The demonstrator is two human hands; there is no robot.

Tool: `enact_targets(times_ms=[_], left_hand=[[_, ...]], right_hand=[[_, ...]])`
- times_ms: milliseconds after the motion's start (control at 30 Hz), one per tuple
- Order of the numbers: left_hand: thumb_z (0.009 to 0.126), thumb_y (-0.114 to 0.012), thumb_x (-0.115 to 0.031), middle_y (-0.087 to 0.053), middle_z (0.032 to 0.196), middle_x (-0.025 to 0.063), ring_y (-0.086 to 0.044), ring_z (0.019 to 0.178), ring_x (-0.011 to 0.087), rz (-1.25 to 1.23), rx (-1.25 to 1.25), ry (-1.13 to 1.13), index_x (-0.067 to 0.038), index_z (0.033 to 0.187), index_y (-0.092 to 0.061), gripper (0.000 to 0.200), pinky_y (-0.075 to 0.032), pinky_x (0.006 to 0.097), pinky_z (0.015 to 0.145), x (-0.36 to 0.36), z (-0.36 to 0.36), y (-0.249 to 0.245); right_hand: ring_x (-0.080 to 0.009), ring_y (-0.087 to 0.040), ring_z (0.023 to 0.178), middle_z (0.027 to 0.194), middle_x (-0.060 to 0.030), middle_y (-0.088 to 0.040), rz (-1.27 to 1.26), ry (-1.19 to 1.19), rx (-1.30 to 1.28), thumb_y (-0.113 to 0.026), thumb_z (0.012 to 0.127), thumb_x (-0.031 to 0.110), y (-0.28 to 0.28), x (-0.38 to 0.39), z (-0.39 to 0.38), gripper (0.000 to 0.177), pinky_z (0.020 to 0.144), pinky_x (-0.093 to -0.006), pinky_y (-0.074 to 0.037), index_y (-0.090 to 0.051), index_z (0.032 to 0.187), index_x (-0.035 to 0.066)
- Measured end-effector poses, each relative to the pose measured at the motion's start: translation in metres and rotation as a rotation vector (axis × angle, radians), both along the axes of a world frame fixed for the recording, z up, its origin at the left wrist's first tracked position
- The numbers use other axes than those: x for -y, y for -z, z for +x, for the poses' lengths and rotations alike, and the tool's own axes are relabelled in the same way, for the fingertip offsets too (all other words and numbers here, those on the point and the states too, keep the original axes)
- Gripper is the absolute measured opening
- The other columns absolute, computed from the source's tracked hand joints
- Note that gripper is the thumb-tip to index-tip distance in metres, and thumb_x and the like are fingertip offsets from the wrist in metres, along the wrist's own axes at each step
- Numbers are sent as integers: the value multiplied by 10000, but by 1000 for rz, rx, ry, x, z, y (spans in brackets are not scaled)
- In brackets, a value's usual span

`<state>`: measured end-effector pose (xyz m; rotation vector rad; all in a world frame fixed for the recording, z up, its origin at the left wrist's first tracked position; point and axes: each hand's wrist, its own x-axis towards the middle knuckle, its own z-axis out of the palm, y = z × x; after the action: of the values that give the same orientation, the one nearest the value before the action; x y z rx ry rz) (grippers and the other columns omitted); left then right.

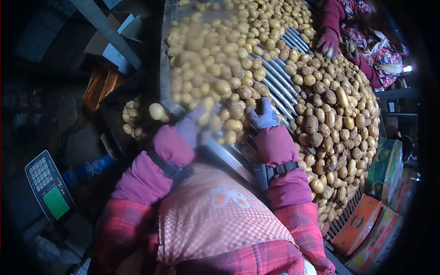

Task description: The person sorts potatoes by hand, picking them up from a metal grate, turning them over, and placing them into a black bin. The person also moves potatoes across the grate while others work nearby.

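Note:
My left hand [190, 124], in a pale lavender glove, is at the near left corner of the sorting table, right beside yellow potatoes [222, 87]. Its fingers are smeared by blur. My right hand [265, 115], gloved alike, has thumb and fingers apart at the edge of the potatoes, over the metal rollers [275, 82]. Nothing shows in its grasp. To the left of my left hand, a single pale potato [156, 111] appears just outside the table's edge, above a darker spot where several potatoes [131, 120] lie.
Brown, soil-marked potatoes [337, 133] heap up right of the rollers. At the far right, a co-worker's gloved hand [329, 43] reaches onto that heap. A scale with a green display [56, 201] stands at left. Cardboard boxes [357, 224] sit at lower right. A metal rim [166, 55] borders the table's left side.

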<state>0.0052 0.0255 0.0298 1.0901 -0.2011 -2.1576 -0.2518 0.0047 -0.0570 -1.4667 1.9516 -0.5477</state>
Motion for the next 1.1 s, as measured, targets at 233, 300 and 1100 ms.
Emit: enact_targets(times_ms=[233,300,1100], left_hand=[[906,-482,-525,-568,707,50,-498,497,194,-40,-141,88,-108,1234,-496,531,-392,287,470,-4,15,18],[905,-481,-525,-605,740,65,-545,525,220,-35,-176,57,-102,1255,-485,549,-432,308,488,-4,15,11],[871,-577,-435,-558,1195,104,-566,1067,240,-89,6,-656,-51,1287,-465,576,-445,385,940,-72,183,25]], right_hand=[[-183,-588,910,1059,-76,-629,225,349,981,-540,911,354,-36,0,4,372,765,-316,-474,-561,1180,99],[-210,-559,990,1116,-78,-612,227,225,1354,-508,916,423,-56,-6,22,448,850,-339,-451,-550,1233,108],[-165,-561,1008,1175,-109,-573,-176,-4,427,-544,944,216,-16,26,-16,389,852,-270,-462,-512,1271,8]])
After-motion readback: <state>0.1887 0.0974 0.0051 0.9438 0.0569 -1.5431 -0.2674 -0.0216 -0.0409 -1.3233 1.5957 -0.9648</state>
